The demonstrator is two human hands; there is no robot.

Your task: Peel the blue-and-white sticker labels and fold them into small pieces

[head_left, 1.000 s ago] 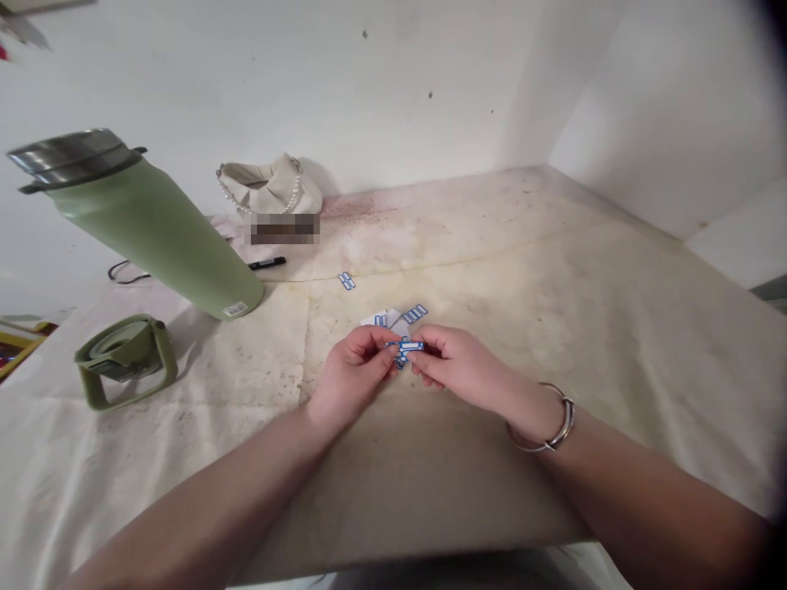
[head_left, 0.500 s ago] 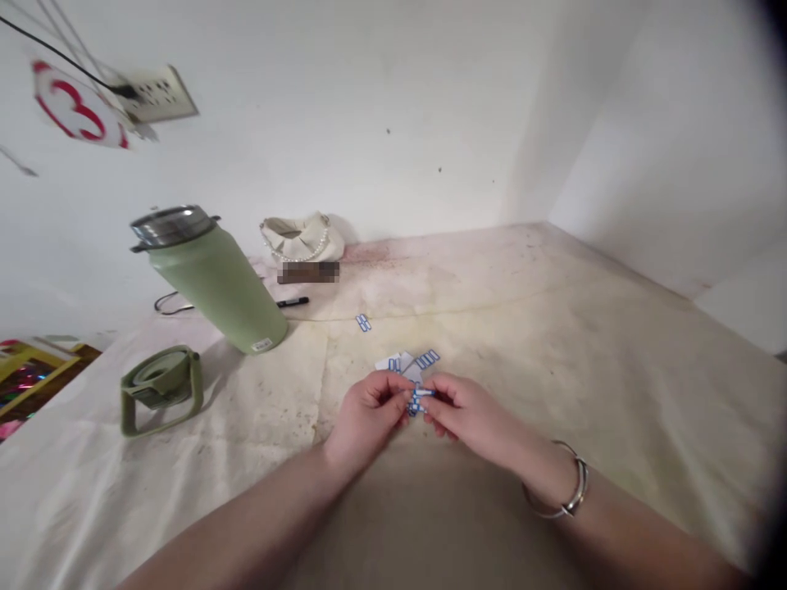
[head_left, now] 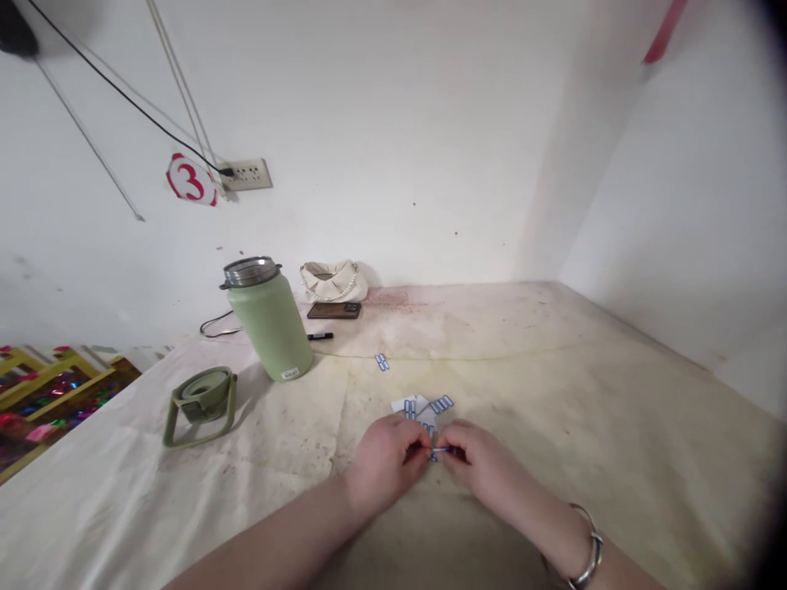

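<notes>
My left hand [head_left: 387, 460] and my right hand [head_left: 476, 463] meet close together above the cloth. Thumb and fingers of both are pinched on a small blue-and-white label sticker [head_left: 438, 450], seen nearly edge-on and mostly covered by the fingertips. Just beyond the hands lies a small pile of white paper pieces [head_left: 402, 404] with blue-outlined boxes. A striped blue-and-white piece [head_left: 442, 404] rests at the pile's right side. Farther off, another blue-outlined piece [head_left: 382, 362] lies alone on the cloth.
A green bottle [head_left: 270, 328] stands lidless at the left, its lid [head_left: 206, 401] in front of it. Behind are a black pen [head_left: 320, 336], a phone [head_left: 334, 310] and a white handbag [head_left: 334, 283]. A cloth [head_left: 584, 426] covers the table; a socket [head_left: 249, 174] is on the wall.
The camera view has shifted, so everything sits lower and mostly farther right. The label sticker between my fingers has turned from facing the camera to nearly edge-on.
</notes>
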